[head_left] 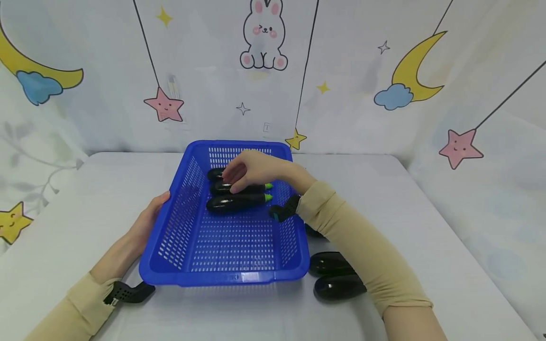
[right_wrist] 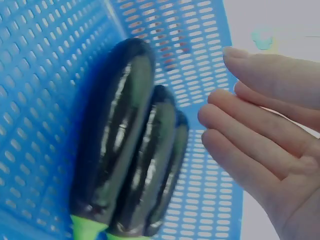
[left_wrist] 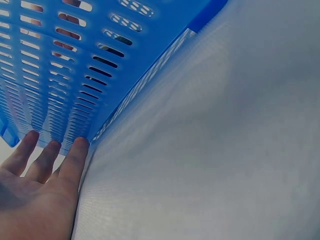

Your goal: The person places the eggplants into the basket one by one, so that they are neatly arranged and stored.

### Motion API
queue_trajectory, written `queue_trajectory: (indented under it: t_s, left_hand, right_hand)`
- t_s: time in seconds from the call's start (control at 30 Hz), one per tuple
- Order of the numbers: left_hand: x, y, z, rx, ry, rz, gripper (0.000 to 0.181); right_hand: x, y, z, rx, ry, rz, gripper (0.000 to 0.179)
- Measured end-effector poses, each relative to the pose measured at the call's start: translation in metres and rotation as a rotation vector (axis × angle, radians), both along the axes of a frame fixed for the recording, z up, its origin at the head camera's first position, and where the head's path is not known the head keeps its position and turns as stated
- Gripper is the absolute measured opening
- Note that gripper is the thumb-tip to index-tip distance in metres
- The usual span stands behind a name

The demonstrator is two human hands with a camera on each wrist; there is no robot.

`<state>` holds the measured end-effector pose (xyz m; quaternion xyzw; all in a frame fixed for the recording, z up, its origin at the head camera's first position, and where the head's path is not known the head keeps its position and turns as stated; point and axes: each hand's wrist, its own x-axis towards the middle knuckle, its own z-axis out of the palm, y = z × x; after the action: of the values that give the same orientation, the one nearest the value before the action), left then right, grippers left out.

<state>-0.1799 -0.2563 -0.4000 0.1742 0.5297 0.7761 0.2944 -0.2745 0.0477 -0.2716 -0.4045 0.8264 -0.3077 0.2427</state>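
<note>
A blue plastic basket (head_left: 232,277) with slotted walls stands in the middle of the head view. Three dark, glossy eggplants (head_left: 236,202) with green stem ends lie side by side inside it. Over them hovers my right hand (head_left: 260,168), fingers loosely bent and holding nothing; the right wrist view shows it apart from the eggplants (right_wrist: 112,135). At the basket's left side is my left hand (head_left: 147,220). Its straight fingers touch the slotted outer wall in the left wrist view, while the thumb is hidden there.
More eggplants (head_left: 337,287) lie on the white table (head_left: 396,203) to the basket's right, partly covered by my right forearm. A cloth backdrop (head_left: 341,118) with printed moons, stars and a rabbit hangs behind the table.
</note>
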Motion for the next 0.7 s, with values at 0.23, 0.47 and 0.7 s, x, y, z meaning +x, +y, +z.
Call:
queue_trajectory:
  t_s: [0.23, 0.47, 0.7]
  left_hand:
    - [0.000, -0.001, -0.001, -0.103, 0.016, 0.068, 0.049]
    - [-0.001, 0.000, -0.001, -0.059, 0.014, 0.040, 0.049]
    - [-0.002, -0.002, 0.001, 0.045, 0.003, -0.027, 0.050]
  right_hand:
    - [0.007, 0.018, 0.016, 0.047, 0.042, 0.002, 0.038]
    - [0.018, 0.044, 0.025, 0.027, 0.091, 0.005, 0.038]
    - [0.026, 0.075, 0.020, -0.079, 0.097, -0.007, 0.036]
